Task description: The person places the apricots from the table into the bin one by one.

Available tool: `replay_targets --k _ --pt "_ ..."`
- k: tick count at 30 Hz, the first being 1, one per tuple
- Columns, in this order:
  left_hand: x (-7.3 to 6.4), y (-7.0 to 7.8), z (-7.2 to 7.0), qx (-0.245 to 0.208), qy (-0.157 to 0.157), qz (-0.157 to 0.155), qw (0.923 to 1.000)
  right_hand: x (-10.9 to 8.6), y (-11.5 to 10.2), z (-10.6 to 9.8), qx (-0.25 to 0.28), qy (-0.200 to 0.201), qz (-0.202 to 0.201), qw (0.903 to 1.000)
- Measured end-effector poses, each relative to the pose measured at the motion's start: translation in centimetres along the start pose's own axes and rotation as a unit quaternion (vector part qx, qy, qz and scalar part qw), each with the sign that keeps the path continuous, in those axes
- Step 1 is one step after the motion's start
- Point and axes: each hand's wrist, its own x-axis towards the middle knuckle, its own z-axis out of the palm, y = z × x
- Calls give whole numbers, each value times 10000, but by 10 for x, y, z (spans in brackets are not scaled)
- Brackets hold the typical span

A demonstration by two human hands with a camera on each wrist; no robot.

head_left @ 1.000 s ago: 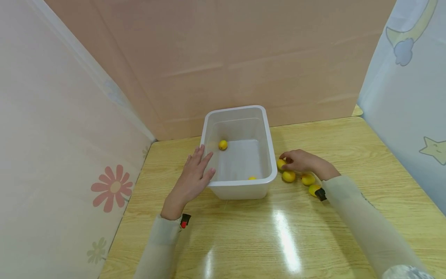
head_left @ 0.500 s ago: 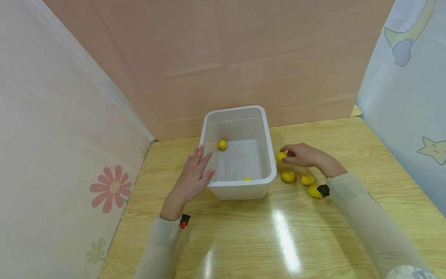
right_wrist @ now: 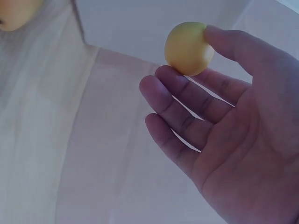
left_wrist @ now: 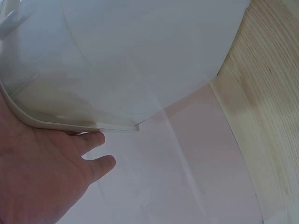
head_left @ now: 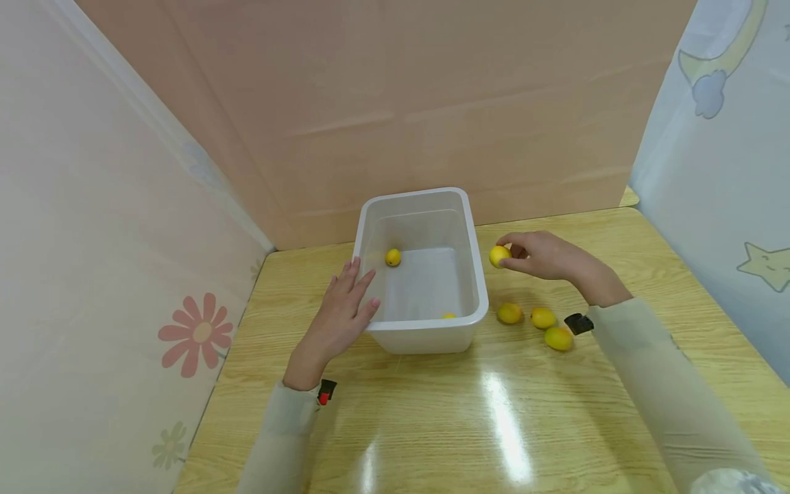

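Note:
My right hand [head_left: 546, 257] pinches a small yellow mango [head_left: 499, 256] between thumb and fingertips, raised above the table just right of the white plastic bin [head_left: 426, 336]. In the right wrist view the held mango [right_wrist: 187, 49] is smooth, yellow with a greenish top, and the lower fingers are spread loosely below it. My left hand [head_left: 336, 315] rests with extended fingers on the bin's left rim; in the left wrist view its fingers [left_wrist: 100, 168] lie along the outside under the lip. Inside the bin are a mango [head_left: 393, 257] at the left and another [head_left: 448, 315], mostly hidden by the front wall.
Three more mangoes lie on the wooden table [head_left: 432, 418] right of the bin: one mango [head_left: 509, 313] nearest it, a second mango [head_left: 544, 318] and a third mango [head_left: 558, 338] close together. A plain pinkish-brown backdrop [head_left: 395, 103] stands behind, with patterned sheets at both sides.
My right hand has lifted one mango off the table, up and away from the others. The mango at the bin's front has shifted slightly sideways. My left hand stays on the rim.

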Motion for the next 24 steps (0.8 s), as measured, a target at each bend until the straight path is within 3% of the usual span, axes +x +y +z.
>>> replay_targets --k 5,14,24 --pt "0 0 0 5 9 2 10000 1 -13 -11 -52 216 -179 9996" --pt "0 1 -1 -9 0 13 10000 1 -36 -30 -59 596 -111 9981" --pt "0 1 -1 -23 1 -9 10000 8 -67 -39 25 476 -177 9987"
